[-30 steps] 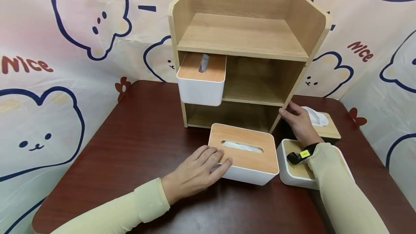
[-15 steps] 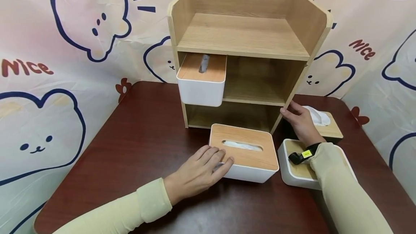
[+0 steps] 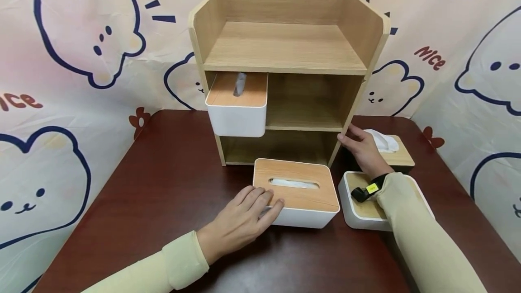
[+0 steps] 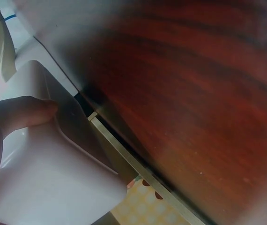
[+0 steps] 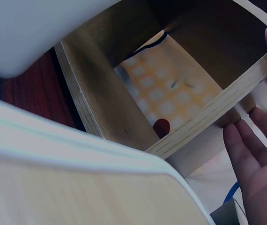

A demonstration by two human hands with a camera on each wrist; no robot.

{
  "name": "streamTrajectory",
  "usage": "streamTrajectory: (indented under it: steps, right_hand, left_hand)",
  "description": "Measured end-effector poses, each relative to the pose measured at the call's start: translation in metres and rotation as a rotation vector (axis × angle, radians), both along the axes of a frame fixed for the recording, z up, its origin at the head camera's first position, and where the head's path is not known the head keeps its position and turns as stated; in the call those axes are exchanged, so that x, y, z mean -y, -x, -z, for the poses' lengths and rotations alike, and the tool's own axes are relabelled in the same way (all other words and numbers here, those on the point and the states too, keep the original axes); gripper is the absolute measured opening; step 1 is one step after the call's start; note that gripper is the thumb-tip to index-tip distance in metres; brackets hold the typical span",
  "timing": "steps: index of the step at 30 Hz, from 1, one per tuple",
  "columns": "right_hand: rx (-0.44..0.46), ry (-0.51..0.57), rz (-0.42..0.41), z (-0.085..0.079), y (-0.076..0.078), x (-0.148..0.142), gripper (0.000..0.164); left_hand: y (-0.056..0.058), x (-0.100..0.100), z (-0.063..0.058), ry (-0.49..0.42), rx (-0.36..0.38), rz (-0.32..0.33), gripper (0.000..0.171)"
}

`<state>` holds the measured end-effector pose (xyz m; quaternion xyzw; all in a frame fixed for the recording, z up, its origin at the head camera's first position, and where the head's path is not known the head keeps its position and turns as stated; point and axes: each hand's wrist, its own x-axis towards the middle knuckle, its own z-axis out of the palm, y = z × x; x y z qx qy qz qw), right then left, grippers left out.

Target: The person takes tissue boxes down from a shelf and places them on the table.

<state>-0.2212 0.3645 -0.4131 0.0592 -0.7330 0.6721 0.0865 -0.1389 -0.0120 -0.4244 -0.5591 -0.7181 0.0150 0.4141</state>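
In the head view, my left hand [image 3: 240, 220] rests on the left front corner of a white tissue box [image 3: 301, 218] with a wood-look lid. Its fingers lie along the lid's edge; the left wrist view has the thumb [image 4: 35, 111] against the white wall. My right hand [image 3: 364, 150] holds the right side panel of a wooden desktop shelf [image 3: 285, 49], thumb at the front edge and fingertips [image 5: 232, 133] on the outer face. A second white tissue box [image 3: 237, 121] sits in the shelf's middle tier at left, jutting out in front.
Under my right forearm stands a low white box [image 3: 362, 223] with a wooden top. Behind it is a dark tissue box [image 3: 403, 153] with a light wooden lid and white tissue. The reddish-brown table [image 3: 142, 207] meets a bear-print cloth [image 3: 93, 116] at the back.
The whole head view has shifted slightly left, as the camera turned right. Both hands keep their places on the tissue box and the shelf.
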Motion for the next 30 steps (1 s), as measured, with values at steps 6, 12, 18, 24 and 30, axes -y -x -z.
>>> streamTrajectory:
  steps: [6,12,18,24,30]
  right_hand:
    - [-0.009,-0.031,-0.019,0.002,0.006,0.004,0.062]
    - [-0.037,-0.027,-0.023,0.004,0.007,0.002,0.06]
    - [-0.005,-0.044,0.012,0.002,0.004,-0.001,0.063]
    - [0.015,-0.06,0.025,0.001,0.003,-0.001,0.059]
    - [0.024,-0.071,0.034,0.001,0.004,0.0,0.061]
  left_hand:
    - [-0.002,0.003,-0.001,0.003,0.002,0.001,0.034]
    - [0.0,0.003,0.006,0.008,0.012,0.002,0.036]
    - [0.002,-0.001,0.005,-0.001,0.006,0.018,0.036]
    - [0.002,-0.002,0.007,0.017,-0.002,0.01,0.036]
    - [0.001,-0.002,0.007,0.01,0.002,0.017,0.036]
